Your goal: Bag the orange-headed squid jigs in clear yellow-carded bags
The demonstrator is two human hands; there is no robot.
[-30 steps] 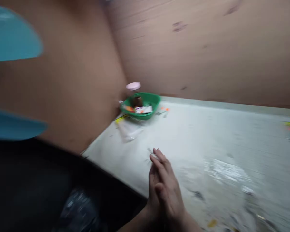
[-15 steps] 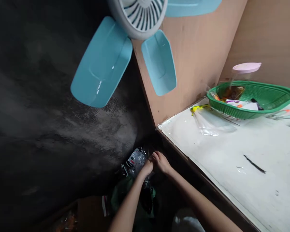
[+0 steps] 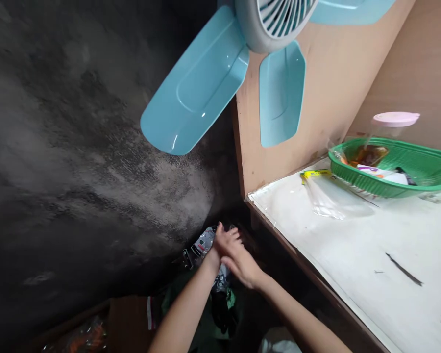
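Observation:
Low in the dim corner beside the table, my left hand [image 3: 217, 241] and my right hand [image 3: 245, 264] overlap, the right crossing over the left. The right hand's fingers lie stretched across the left, its thumb apart. My left hand is partly covered, with fingertips sticking out beyond. Neither hand shows anything held. Clear plastic packaging with a printed label [image 3: 205, 241] lies just behind and left of them. Beneath is a dark heap with a green bag-like edge [image 3: 231, 298].
A fan with pale blue blades [image 3: 194, 93] hangs above. On the white table [image 3: 338, 250] are a green basket [image 3: 382, 190], a clear plastic bag [image 3: 330, 198] and a thin dark strip [image 3: 404, 269]. A cardboard box [image 3: 127, 323] stands lower left.
My hands were closed fists side by side; now they are opened and laid across each other. The view has shifted, moving the fan and basket to the right.

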